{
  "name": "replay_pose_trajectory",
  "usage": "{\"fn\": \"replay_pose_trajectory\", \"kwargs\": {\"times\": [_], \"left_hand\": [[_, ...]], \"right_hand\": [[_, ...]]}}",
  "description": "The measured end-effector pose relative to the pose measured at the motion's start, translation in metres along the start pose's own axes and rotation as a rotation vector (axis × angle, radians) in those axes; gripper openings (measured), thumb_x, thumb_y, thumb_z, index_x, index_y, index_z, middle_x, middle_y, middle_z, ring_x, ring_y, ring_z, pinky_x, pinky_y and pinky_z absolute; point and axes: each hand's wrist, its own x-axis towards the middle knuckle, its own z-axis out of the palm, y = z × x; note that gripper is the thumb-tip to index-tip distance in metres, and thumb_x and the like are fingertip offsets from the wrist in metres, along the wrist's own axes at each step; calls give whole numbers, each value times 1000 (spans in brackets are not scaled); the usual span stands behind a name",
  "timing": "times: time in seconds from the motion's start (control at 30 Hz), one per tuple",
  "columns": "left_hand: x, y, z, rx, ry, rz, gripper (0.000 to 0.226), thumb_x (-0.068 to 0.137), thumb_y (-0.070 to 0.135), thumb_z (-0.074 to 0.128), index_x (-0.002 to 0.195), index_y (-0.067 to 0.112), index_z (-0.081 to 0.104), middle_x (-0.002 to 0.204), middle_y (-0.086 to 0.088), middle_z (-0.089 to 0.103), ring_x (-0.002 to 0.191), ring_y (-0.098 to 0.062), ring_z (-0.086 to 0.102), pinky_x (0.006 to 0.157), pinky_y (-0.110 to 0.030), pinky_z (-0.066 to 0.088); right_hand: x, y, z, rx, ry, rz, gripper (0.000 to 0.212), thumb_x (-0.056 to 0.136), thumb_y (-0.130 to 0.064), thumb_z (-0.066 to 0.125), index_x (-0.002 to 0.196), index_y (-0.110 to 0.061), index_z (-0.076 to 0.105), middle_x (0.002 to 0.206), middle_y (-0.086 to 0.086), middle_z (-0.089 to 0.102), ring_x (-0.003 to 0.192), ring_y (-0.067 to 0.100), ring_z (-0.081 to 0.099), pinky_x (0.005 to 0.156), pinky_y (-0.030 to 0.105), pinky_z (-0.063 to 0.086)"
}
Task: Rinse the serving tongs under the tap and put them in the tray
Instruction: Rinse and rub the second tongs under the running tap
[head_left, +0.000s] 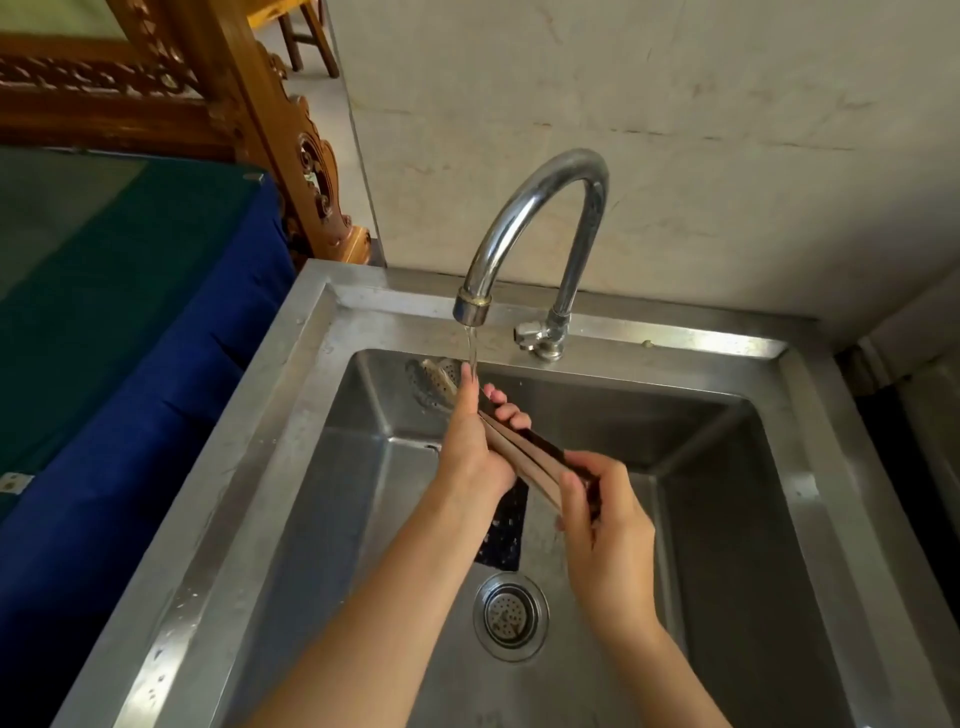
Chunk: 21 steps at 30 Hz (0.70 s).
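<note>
Rinsing is under way: both hands grip the tongs (524, 457), left hand (470, 447) rubbing under the tap (535, 208), right hand (602, 525) holding the hinge end. Next: the tray, unseen here.

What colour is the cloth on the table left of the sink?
Deep blue cloth, with a green panel on top; head view.

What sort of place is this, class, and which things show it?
Probably a kitchen washing-up corner: a steel sink, a running curved tap, and both hands holding serving tongs under the water.
</note>
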Motion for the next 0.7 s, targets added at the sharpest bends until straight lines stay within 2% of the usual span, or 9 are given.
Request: {"fn": "replay_pose_trajectory", "kwargs": {"times": [0.07,0.17,0.23,0.3,0.37,0.47,0.57,0.7], "left_hand": [[4,0,-2,84,-30,30,35,85,46,60,79,12,57,48,6,46,33,-5,38,33,-16,34],[9,14,0,221,-102,42,33,90,43,53,75,13,53,44,8,42,31,-2,34,31,-14,30],[10,24,0,301,-180,0,34,91,40,52,69,15,47,42,8,40,29,-2,33,28,-15,28],[8,28,-4,403,-254,-37,36,91,41,51,66,16,45,40,8,39,28,-2,33,27,-14,27],[6,29,-9,483,-303,-59,38,90,45,51,65,17,45,40,9,38,28,-1,32,26,-14,27],[6,30,-16,520,-323,-85,41,87,50,49,63,18,45,39,10,36,27,-1,30,25,-15,25],[6,32,-20,514,-316,-82,40,83,51,51,62,18,44,39,10,34,27,0,29,24,-15,24],[9,37,-23,485,-315,-74,44,90,50,43,61,18,45,39,10,35,27,-1,29,24,-15,23]], "right_hand": [[-3,8,-3,13,-83,20,25,81,-54,43,105,-47,44,88,-28,62,72,4,64,59,22,52],[10,16,-3,35,-206,83,27,78,-63,40,99,-48,48,86,-22,66,76,0,65,64,20,52],[30,20,2,63,-214,141,21,87,-53,38,94,-41,54,82,-14,68,76,-1,64,72,24,53],[59,22,8,56,-173,206,25,95,-39,37,94,-26,58,80,-11,66,75,2,63,77,30,53],[94,20,16,16,-172,282,33,98,-36,34,97,-15,60,79,-8,64,74,8,62,77,32,52],[141,11,32,7,-247,389,42,98,-39,31,96,-9,61,72,-2,64,66,14,57,67,32,49],[167,5,51,-6,-331,482,39,95,-40,39,80,-11,60,62,0,58,52,11,48,50,25,40],[175,10,60,226,-329,649,31,90,-21,50,61,-13,49,55,1,44,40,9,32,37,19,25]]}}
